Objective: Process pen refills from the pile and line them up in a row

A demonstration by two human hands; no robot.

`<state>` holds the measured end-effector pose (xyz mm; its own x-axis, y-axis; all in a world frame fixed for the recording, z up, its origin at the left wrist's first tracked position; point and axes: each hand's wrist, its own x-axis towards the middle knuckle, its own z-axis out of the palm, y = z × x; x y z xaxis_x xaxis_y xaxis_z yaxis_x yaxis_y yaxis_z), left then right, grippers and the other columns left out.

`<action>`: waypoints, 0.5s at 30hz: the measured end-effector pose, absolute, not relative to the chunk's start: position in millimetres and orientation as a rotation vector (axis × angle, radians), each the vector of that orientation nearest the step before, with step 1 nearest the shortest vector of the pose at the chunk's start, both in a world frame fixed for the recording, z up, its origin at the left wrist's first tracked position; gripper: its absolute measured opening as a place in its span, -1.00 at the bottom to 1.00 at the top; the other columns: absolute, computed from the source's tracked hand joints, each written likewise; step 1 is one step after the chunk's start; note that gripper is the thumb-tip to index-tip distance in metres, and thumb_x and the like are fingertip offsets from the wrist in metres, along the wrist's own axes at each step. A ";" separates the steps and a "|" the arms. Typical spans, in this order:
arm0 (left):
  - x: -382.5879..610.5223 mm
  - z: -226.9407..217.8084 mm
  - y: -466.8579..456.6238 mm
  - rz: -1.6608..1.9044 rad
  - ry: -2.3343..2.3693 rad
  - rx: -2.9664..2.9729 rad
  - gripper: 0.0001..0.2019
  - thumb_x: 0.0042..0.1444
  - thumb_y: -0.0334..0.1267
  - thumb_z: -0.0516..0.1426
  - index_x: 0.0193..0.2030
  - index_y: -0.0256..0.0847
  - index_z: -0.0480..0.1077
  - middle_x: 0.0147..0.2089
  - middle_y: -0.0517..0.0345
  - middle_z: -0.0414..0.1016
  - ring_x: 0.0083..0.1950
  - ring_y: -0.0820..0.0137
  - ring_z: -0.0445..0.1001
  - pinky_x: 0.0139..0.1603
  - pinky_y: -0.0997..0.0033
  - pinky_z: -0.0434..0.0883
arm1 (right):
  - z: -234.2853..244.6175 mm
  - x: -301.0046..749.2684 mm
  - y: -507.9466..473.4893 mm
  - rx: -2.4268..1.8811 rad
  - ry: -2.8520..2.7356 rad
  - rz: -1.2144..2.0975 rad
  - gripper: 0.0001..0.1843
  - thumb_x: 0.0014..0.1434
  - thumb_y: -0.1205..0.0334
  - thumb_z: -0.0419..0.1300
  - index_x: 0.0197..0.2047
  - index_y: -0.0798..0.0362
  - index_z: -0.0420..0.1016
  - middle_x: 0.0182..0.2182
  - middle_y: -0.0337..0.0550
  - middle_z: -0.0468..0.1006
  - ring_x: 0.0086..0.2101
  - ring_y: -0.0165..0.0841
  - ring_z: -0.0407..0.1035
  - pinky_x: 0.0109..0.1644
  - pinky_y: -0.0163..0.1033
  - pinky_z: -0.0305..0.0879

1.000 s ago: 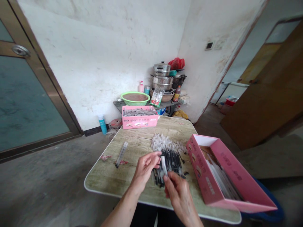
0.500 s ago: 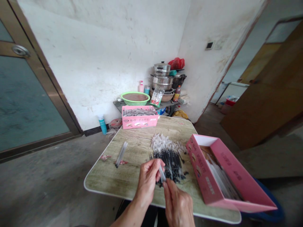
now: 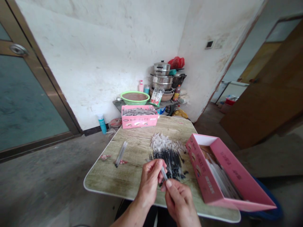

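Over the near side of the table, my left hand (image 3: 152, 178) pinches the upper end of a thin translucent tube (image 3: 163, 173). Lower down, my right hand (image 3: 178, 197) grips the same tube between thumb and fingers. The tube is tilted, and its ends are hidden by my fingers. Just beyond my hands lies a pile of slim black sticks (image 3: 169, 159), with small whitish translucent pieces (image 3: 162, 142) heaped behind it. A few translucent tubes with dark ends (image 3: 121, 154) lie side by side to the left.
A long pink box (image 3: 205, 183) of clear tubes stands at the table's right edge. Another pink box (image 3: 139, 121), filled with tubes, sits at the far edge of the wood-patterned table (image 3: 106, 176). Behind it are a green basin (image 3: 134, 102) and stacked pots (image 3: 162, 82).
My right hand has turned, bringing its thumb on top of the tube. My left hand has shifted slightly right. Both keep hold of the tube.
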<state>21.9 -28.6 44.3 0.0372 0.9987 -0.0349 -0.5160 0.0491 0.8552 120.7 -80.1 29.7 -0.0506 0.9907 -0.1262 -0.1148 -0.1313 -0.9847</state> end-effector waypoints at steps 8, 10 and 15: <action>10.8 30.6 -20.7 1.262 0.760 0.809 -0.56 0.09 -0.03 0.16 0.02 -0.30 0.42 -0.32 0.09 0.43 -0.49 0.55 0.27 -0.52 0.57 0.22 | 19.7 116.3 -60.9 -1.216 -1.106 1.286 -0.57 0.17 -0.13 0.10 -0.42 0.12 0.35 -0.75 -0.47 0.04 -0.70 -0.57 -0.18 -0.65 -0.42 -0.28; 8.1 23.7 -21.5 1.217 0.765 0.850 -0.53 0.05 -0.09 0.22 0.06 -0.29 0.40 -0.33 0.11 0.42 -0.43 0.52 0.31 -0.45 0.56 0.26 | 14.8 115.1 -57.9 -1.267 -1.148 1.251 -0.55 0.17 -0.14 0.08 -0.43 0.12 0.36 -0.76 -0.46 0.07 -0.71 -0.57 -0.15 -0.67 -0.43 -0.25; -13.4 10.0 -3.1 1.256 0.930 1.041 -0.50 0.09 -0.08 0.15 0.14 -0.27 0.33 -0.38 0.17 0.38 -0.42 0.48 0.33 -0.44 0.54 0.29 | -2.0 112.6 -59.5 -1.354 -1.252 1.242 -0.52 0.20 -0.17 0.01 -0.43 0.10 0.35 -0.75 -0.38 0.23 -0.76 -0.53 0.06 -0.71 -0.42 -0.07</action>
